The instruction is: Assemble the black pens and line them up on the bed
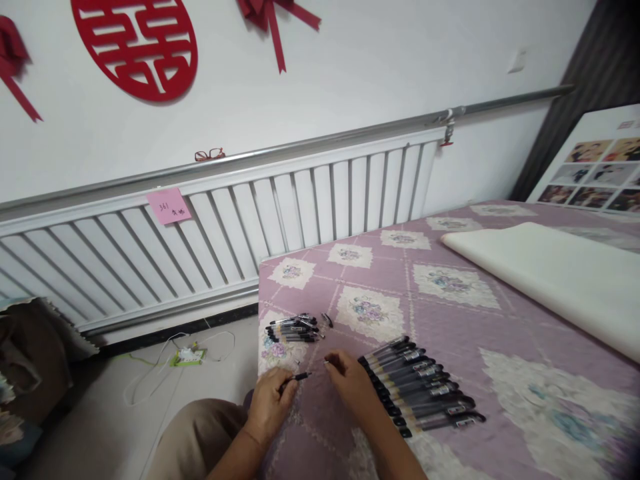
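My left hand (271, 399) is closed around a black pen (301, 377), whose front end sticks out to the right with its tip uncapped. Across a small gap, my right hand (346, 379) has thumb and fingertips pinched together at something small that I cannot make out. Beyond my hands lies a small bunch of pens (295, 329), with a black pen cap (327, 320) beside it. To the right of my right forearm, several capped black gel pens (425, 383) lie side by side in a slanted row.
A purple flowered bedspread (325, 297) covers the surface under the pens. On it, at the right, rests a large cream folded sheet (555, 273). A white radiator (300, 207) stands behind. On the floor at left are a power strip (189, 355) and loose cables.
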Available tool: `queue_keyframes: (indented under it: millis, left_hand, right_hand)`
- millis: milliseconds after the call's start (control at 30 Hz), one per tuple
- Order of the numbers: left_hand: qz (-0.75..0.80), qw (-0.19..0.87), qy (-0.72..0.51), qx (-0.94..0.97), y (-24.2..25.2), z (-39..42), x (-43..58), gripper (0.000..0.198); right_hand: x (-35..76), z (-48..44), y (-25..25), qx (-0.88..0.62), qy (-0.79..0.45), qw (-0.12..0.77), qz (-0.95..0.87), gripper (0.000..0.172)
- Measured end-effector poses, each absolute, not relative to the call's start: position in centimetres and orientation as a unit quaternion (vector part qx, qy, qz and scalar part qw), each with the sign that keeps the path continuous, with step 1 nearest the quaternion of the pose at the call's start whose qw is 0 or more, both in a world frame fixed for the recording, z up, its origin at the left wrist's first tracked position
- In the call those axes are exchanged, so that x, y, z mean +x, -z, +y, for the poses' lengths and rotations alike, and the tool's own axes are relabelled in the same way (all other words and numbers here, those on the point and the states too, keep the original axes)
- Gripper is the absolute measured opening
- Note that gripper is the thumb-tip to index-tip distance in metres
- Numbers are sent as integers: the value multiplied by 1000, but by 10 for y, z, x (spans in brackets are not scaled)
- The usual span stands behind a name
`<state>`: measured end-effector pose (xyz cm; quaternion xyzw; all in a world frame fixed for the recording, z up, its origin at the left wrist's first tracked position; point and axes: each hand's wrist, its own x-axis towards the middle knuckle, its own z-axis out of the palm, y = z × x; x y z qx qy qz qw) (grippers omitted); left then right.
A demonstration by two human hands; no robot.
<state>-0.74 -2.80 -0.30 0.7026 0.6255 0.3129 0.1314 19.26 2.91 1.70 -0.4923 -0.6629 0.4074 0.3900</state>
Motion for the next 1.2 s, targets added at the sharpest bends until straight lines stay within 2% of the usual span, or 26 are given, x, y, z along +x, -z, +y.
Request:
queue_keyframes:
  millis: [167,533,1200]
  left_hand:
    - [629,119,-305,706,5,-26,-7,25]
    - [631,108,-296,709,6,-26,-8,26]
    - [626,89,-285,720,3,-27,-7,25]
  right_hand:
    - [192,27,-21,-469,-465,406,-632,21]
    - [187,15,-43,-434,-492,362,-662,14]
    - [178,14,-24,-422,-397,339,-742,18]
